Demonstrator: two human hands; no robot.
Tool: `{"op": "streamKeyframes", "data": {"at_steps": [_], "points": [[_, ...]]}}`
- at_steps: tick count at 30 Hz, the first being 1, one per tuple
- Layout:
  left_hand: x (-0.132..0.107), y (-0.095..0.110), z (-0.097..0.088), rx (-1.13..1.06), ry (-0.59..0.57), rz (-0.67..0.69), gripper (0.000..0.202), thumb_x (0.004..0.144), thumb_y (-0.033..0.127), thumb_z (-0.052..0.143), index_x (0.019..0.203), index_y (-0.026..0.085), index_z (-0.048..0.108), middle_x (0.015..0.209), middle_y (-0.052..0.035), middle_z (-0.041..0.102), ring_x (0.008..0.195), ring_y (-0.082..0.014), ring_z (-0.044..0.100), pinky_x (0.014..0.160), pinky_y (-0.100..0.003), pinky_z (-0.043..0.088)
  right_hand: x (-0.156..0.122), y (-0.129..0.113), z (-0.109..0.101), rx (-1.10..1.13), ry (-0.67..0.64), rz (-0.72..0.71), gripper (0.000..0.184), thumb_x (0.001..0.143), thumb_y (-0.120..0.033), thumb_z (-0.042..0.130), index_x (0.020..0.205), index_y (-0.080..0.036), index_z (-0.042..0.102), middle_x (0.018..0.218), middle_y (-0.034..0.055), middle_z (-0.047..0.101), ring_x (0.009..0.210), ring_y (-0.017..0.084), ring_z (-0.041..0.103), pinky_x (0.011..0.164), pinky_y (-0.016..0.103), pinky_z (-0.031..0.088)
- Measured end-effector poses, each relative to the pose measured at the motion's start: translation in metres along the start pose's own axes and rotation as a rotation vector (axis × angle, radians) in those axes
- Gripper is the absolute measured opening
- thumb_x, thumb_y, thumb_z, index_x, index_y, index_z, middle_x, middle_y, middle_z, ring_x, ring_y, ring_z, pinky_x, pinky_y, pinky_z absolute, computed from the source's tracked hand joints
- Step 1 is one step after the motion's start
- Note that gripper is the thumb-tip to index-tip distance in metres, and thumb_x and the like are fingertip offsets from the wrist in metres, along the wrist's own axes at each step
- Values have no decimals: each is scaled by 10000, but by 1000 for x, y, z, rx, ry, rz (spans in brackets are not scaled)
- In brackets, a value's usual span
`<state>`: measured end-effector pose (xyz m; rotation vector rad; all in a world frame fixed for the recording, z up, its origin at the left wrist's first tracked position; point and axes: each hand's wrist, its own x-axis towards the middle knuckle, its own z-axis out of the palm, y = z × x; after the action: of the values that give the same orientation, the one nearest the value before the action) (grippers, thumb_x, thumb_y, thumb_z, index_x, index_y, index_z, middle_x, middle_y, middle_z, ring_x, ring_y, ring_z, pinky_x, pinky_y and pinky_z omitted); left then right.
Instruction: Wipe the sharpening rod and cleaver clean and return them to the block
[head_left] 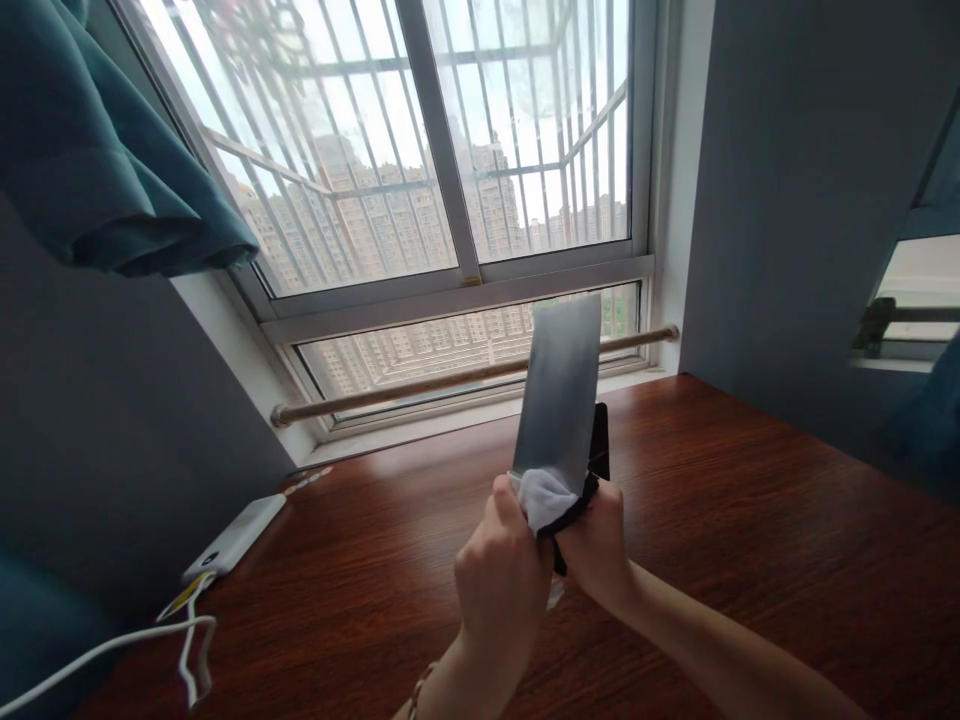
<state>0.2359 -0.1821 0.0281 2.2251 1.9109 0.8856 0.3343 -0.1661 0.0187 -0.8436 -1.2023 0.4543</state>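
Both hands meet above the middle of the brown tabletop. My left hand [499, 560] is closed, its thumb pressed at the lower left corner of a tall, flat, hazy grey rectangular sheet [561, 385]; its material is hard to tell. A bunched white cloth with a black edge [546, 497] sits at the sheet's lower end, between the hands. My right hand [600, 545] is closed round the cloth's black edge, fingers partly hidden. Behind the sheet, a flat black object [600, 442] shows, mostly covered. A small clear scrap [555, 595] glints just below the hands.
The reddish-brown wooden table [720, 500] reaches to the window sill. A white power strip [236, 535] with a white cable [112, 645] lies at the left edge. A rail [420, 388] crosses the barred window [450, 150]. A blue-green curtain [97, 170] hangs upper left.
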Motion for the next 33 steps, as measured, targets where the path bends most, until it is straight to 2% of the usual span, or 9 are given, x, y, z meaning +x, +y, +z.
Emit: {"op": "streamKeyframes", "data": {"at_steps": [4, 7, 9, 12, 14, 16, 21, 29, 33], "points": [[-4, 2, -2, -115, -57, 120, 514, 830, 277, 432, 1281, 96, 265, 1052, -185, 561, 967, -319, 545, 754, -356, 394, 4, -2, -2, 179, 41, 176, 135, 637, -152, 620, 567, -132, 506, 555, -11, 462, 522, 89, 370, 457, 195, 357], [-1, -1, -10, -330, -190, 158, 520, 849, 291, 424, 1281, 131, 183, 1165, -173, 515, 1035, -292, 522, 856, -391, 389, 9, 3, -2, 350, 52, 284, 144, 657, -180, 617, 578, -131, 507, 580, -4, 463, 538, 87, 377, 470, 196, 355], [5, -3, -14, -545, -296, 123, 483, 843, 321, 464, 1230, 159, 226, 1158, -143, 524, 1027, -255, 533, 866, -368, 405, 10, 6, -1, 507, 46, 362, 137, 652, -195, 620, 586, -132, 518, 596, 3, 473, 540, 90, 392, 479, 204, 360], [15, -5, -14, -924, -467, 46, 400, 781, 303, 559, 1093, 161, 352, 1020, -91, 569, 895, -200, 575, 767, -302, 466, 10, 9, 2, 676, 16, 474, 136, 615, -214, 637, 578, -132, 534, 591, 7, 474, 526, 93, 404, 492, 217, 374], [20, -4, -10, -1164, -611, -60, 425, 721, 283, 603, 1054, 164, 367, 884, -54, 594, 680, -170, 598, 593, -278, 490, 11, 9, 2, 688, -12, 525, 166, 605, -233, 653, 562, -133, 528, 572, 4, 464, 515, 93, 402, 484, 217, 373], [23, -4, -6, -1320, -688, -159, 417, 684, 261, 611, 1011, 166, 371, 703, -7, 594, 455, -127, 535, 425, -238, 438, 13, 10, 1, 670, -25, 559, 187, 597, -238, 673, 559, -134, 522, 561, 2, 462, 506, 94, 400, 464, 215, 361], [25, -6, 1, -1421, -586, -212, 226, 687, 200, 568, 830, 165, 397, 452, 67, 478, 292, -59, 367, 296, -163, 309, 18, 13, 0, 698, 8, 548, 210, 563, -229, 719, 567, -133, 532, 567, 7, 492, 504, 104, 423, 462, 230, 373], [27, -6, -4, -1337, -445, -165, 235, 674, 204, 585, 808, 180, 393, 424, 108, 431, 265, -54, 345, 266, -156, 290, 24, 5, 2, 815, 23, 584, 217, 545, -154, 715, 582, -133, 502, 569, -14, 471, 507, 81, 409, 442, 203, 357], [36, -19, -19, -1288, -364, -152, 250, 698, 256, 608, 813, 182, 398, 416, 117, 409, 257, -48, 325, 275, -159, 283, 41, 0, -13, 892, 59, 593, 258, 514, -140, 743, 663, -139, 533, 630, -24, 497, 544, 78, 439, 501, 199, 423]]}}
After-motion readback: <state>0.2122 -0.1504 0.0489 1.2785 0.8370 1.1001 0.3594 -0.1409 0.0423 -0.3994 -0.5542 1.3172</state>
